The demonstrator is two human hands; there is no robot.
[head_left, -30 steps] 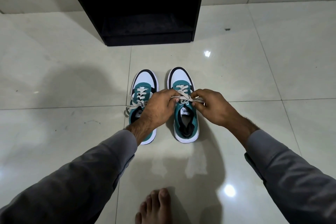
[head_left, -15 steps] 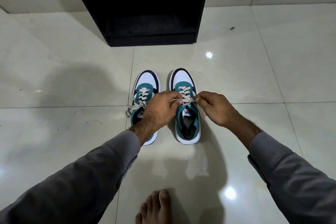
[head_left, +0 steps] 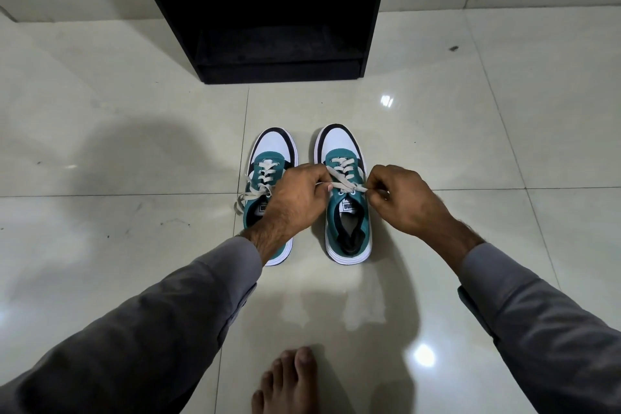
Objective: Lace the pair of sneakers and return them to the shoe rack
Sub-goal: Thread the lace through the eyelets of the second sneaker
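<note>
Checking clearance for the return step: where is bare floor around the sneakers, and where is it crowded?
Bare tile lies between the sneakers' toes and the shoe rack, and on both outer sides. Crowded: the right sneaker's laces, pinched by both hands.

Bare tiled floor [head_left: 437, 131] lies open between the two sneakers' toes and the black shoe rack [head_left: 268, 10], whose low shelf opening is unblocked, while a bare foot [head_left: 292, 380] stands near behind the sneakers' heels.
</note>
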